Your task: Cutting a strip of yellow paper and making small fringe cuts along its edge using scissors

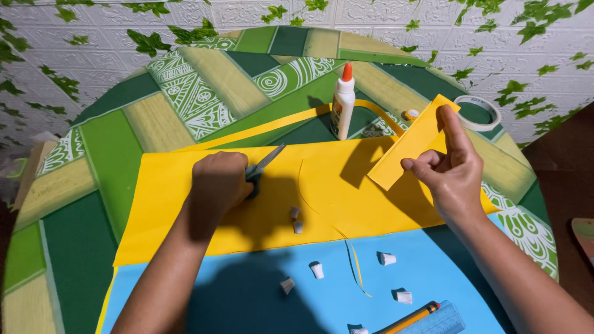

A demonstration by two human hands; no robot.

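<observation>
Near: L hand [216,179] closed round grey scissors [263,166], blades aimed up-right over yellow sheet [173,204]. R hand [451,167] pinched yellow strip [411,143], long axis slanting up-right, w/ scissors just left of it. Far: glue bottle [342,102].

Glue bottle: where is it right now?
In the head view the glue bottle stands upright at the far middle of the table, just beyond the yellow sheet, left of the tape roll.
</observation>
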